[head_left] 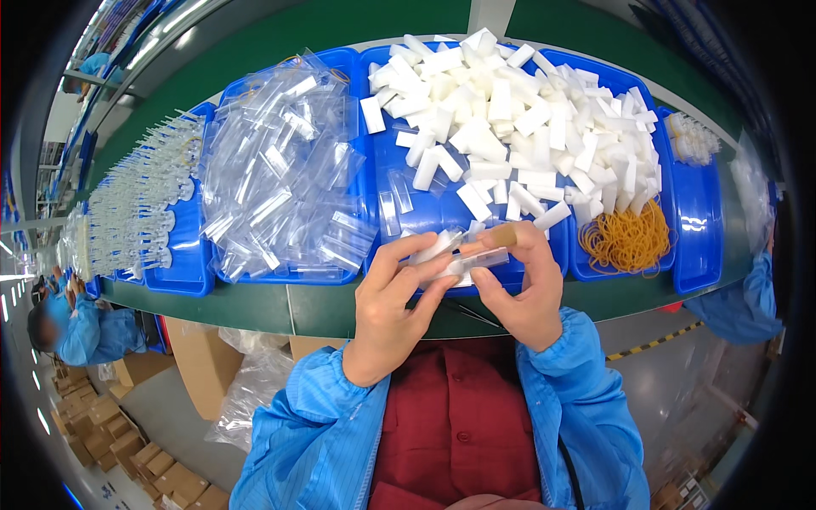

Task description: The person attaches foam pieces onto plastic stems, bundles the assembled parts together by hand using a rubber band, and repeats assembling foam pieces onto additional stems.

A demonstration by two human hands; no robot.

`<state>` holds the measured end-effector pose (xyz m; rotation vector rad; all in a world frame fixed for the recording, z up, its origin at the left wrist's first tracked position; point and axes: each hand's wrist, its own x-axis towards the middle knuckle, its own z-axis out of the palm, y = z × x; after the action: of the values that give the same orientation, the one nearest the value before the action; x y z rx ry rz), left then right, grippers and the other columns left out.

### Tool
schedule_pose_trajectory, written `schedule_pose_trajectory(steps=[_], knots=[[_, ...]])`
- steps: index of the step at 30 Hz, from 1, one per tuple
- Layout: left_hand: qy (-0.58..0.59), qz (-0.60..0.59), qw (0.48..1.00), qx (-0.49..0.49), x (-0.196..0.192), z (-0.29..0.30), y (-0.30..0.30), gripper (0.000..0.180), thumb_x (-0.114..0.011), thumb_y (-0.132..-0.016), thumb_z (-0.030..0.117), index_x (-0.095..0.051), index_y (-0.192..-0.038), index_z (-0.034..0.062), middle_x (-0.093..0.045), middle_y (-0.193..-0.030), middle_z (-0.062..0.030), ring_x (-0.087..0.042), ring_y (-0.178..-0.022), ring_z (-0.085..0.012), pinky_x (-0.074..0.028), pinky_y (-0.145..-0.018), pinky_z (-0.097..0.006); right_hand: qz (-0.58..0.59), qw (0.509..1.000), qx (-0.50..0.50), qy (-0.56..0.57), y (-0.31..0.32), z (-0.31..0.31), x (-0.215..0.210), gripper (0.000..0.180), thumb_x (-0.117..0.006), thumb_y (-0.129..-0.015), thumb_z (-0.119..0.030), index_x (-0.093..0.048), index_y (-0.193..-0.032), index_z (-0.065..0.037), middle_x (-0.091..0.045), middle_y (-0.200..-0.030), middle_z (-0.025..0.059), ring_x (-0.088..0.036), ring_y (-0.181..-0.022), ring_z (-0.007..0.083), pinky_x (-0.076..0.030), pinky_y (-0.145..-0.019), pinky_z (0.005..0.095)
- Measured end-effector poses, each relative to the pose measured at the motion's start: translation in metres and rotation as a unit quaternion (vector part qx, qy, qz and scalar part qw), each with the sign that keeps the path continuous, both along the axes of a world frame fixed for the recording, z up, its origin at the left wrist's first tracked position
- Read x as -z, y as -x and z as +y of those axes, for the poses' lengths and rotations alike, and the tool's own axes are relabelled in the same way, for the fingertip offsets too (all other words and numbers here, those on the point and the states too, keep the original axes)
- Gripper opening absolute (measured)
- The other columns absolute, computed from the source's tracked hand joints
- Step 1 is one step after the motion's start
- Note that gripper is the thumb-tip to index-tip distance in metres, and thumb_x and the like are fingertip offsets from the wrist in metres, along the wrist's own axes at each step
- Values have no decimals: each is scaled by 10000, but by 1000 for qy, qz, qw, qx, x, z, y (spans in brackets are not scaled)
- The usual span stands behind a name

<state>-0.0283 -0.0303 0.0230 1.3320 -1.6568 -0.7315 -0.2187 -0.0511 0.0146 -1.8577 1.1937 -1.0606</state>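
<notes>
Both hands meet over the front edge of the blue trays. My left hand (387, 310) is closed, its fingers around a white foam block (437, 248). Between thumb and fingers, my right hand (529, 289) pinches a small clear plastic sleeve (486, 260), which reaches across to the left fingertips. A tan cover (504, 235) wraps one right finger. Whether the foam touches the sleeve is hidden by the fingers. Just beyond the hands, loose white foam blocks (501, 93) are heaped in a blue tray (387, 157), with a few clear pieces among them.
Left of the foam, a blue tray holds piled clear plastic sleeves (280, 170). Farther left stand rows of translucent plastic parts (136, 204). Orange rubber bands (625, 238) lie at the right. Cardboard boxes (204, 357) sit below the green table (314, 310); other people work at both sides.
</notes>
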Motion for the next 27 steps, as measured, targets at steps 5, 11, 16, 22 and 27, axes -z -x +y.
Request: schedule_pose_trajectory(steps=[5,11,16,22,27], knots=[[-4,-4,1000,-1,-2,-2,-3,293,-809,-747,-32,-740,-1028,18,-650,-1180,-132,-647,-1055,-272,-533,-860,-335,-178,973,-1,-147,-4,-3,1,342,-715,-848,-20,-551,-1148,-18,-677,-1042,102,-648,-1004,190,-474,-917,294],[36,-28,999,25,-4,-4,-4,293,-808,-777,7,-731,-1059,27,-641,-1184,-139,-673,-1005,-293,-562,-800,-353,13,999,2,41,0,-2,-7,411,-733,-791,19,-557,-1160,-28,-700,-1043,110,-640,-956,210,-486,-875,302],[17,-23,999,25,-4,-4,-6,311,-815,-770,13,-729,-1069,27,-643,-1181,-143,-663,-1033,-307,-555,-842,-365,-192,968,-39,-157,-6,-7,-2,296,-702,-895,-56,-570,-1157,-17,-696,-1045,76,-644,-1042,159,-482,-921,302],[-2,4,999,53,-11,-11,-5,330,-779,-802,-20,-713,-1123,16,-617,-1235,-151,-649,-1099,-298,-553,-887,-366,-174,970,-26,-169,2,-11,-13,258,-683,-945,-107,-587,-1157,4,-696,-1094,85,-633,-1016,144,-481,-924,296],[-148,209,960,115,-16,-14,-16,357,-729,-848,-48,-700,-1196,24,-572,-1320,-146,-616,-1178,-269,-543,-929,-354,-233,953,-25,-192,19,-19,-12,250,-692,-952,-148,-623,-1148,-9,-705,-1039,67,-655,-988,144,-500,-915,303]])
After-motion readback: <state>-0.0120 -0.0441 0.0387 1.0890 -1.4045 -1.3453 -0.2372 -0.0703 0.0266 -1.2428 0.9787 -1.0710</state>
